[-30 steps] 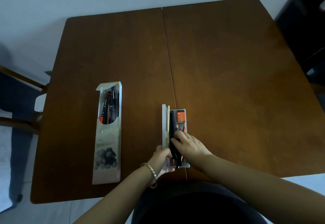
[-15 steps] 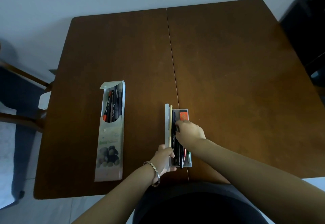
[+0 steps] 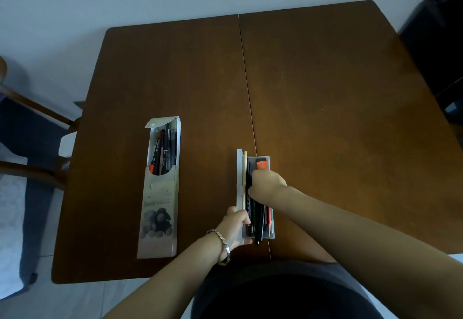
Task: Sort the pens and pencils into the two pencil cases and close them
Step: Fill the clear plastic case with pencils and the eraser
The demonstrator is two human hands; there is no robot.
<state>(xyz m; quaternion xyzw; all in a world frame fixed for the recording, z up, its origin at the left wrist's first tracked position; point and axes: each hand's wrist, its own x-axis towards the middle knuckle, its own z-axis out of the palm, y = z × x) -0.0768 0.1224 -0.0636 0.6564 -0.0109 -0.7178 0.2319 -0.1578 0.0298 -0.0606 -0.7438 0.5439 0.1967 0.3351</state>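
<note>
Sorting looks done: pens [image 3: 162, 153] sit in sleeve [image 3: 160, 193], well left of left hand [image 3: 235, 223]; pencils [image 3: 260, 218] in box [image 3: 272, 228]. Both unclosed. Left hand grips box edge. Right hand [image 3: 268, 183] curls over pencils, grip unclear.

— The table [image 3: 325, 93]?
— Brown wood, smooth, faint sheen.
— The hinged pencil case [image 3: 272, 218] in the left hand [image 3: 236, 226]?
— Frosted translucent plastic. Well left of that grip, the printed pencil case [image 3: 157, 218] looks matt plastic. Just behind the grip, the bracelet [image 3: 224, 243] is shiny metal.
</note>
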